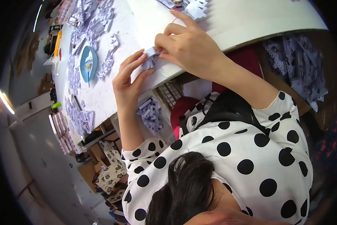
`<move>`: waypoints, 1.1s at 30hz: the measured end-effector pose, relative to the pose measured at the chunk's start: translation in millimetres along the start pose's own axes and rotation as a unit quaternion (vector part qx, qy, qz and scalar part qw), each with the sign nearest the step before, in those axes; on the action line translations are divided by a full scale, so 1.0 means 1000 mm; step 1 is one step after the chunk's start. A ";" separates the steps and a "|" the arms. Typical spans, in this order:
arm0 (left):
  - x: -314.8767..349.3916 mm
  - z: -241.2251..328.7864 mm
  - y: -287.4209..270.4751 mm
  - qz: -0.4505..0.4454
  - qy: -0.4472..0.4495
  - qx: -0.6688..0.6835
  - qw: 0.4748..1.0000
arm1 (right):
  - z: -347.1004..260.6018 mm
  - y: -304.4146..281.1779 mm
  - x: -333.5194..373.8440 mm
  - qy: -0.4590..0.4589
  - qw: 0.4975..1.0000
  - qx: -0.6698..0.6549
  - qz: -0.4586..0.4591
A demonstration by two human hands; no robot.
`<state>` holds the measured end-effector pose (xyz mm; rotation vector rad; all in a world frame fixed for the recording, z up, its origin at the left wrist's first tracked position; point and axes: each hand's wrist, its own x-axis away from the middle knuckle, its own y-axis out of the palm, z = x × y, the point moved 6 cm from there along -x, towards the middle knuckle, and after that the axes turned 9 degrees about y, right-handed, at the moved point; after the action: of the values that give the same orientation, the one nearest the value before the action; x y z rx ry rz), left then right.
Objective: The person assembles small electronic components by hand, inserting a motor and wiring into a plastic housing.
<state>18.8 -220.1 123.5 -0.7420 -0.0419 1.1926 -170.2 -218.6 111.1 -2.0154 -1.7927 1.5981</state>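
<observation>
My left hand [129, 78] pinches a small pale lavender card piece [149, 61] between thumb and fingertips, just above the near edge of the white table. My right hand [189, 47] meets it from the right. Its thumb and fingers are closed on a thin strand [162, 52] at the card's edge, and its index finger is stretched out. What exactly lies under the right fingertips is partly hidden. Beyond the right hand, more zigzag-edged card pieces [196, 9] lie on the table.
To the left stands a blue oval dish [82, 71] holding white stuff and a blue stick. Heaps of lavender cards [79, 119] spread along the table [266, 20]. Below its edge are a bin of cards [151, 115] and, at right, a box with zigzag-edged cards [298, 69].
</observation>
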 end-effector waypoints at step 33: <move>0.005 0.007 -0.002 -0.010 0.074 -0.072 0.995 | -0.038 0.000 -0.010 -0.094 0.982 0.150 -0.070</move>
<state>19.6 -212.8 127.9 -0.9519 -0.0125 1.1213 -142.9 -204.1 136.0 -1.6224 -1.5855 1.9304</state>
